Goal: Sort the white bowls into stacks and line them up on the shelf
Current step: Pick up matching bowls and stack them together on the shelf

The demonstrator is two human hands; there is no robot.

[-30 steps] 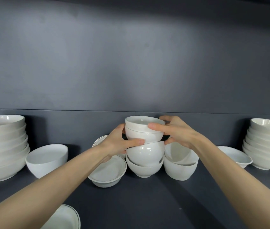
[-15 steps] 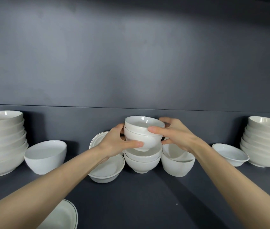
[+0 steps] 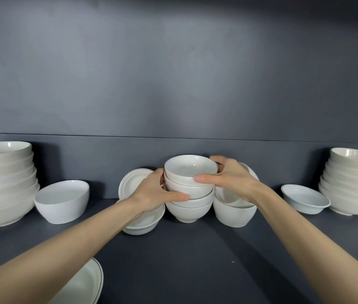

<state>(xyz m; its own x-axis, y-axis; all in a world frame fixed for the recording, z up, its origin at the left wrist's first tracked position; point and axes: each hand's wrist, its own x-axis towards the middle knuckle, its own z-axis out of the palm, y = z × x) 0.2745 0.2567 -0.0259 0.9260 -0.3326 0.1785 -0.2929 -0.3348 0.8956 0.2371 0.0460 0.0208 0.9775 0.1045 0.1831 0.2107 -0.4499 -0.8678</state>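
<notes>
Down since before: our two small bowls (image 3: 184,183) now nest on the centre stack (image 3: 189,210). We clasp them from both sides, left hand (image 3: 154,191) and right hand (image 3: 233,181), for steadiness.

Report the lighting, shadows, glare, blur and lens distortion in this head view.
Head view: soft light, brightest mid back wall, dimmer at the top edge; dark shadows beside the left stack and right stack; an arm shadow crosses the shelf; small glints on the side stacks' top bowls; wide-angle lens leans both outward; middle stack, left hand and right hand are sharp, no blur.
</notes>
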